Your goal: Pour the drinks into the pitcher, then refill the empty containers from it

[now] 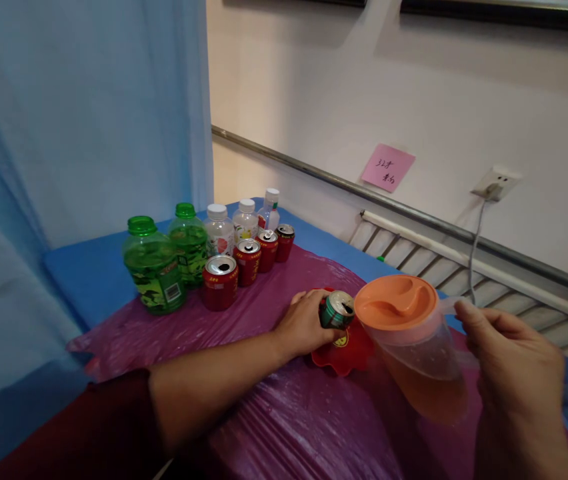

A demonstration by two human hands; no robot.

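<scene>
Left hand (308, 325) grips a green can (337, 311), fingers and thumb wrapped round it from its nine o'clock side. Right hand (519, 353) closes on the handle (449, 305) of a clear pitcher (414, 373), so the can sits at nine o'clock from that hand. Tilted towards the can, the pitcher holds brownish liquid under an orange lid (397, 305); whether the lid's edge touches the can is hard to tell.

From the can, a red scalloped dish (347, 357) shows towards six o'clock on purple plastic sheeting (309, 413). Around ten o'clock stand four red cans (221, 287), with three white-capped bottles (220, 233) behind; two green bottles (154, 273) lie nearer nine. A pink note (388, 167) is at one o'clock, a wall socket (497, 183) at two.
</scene>
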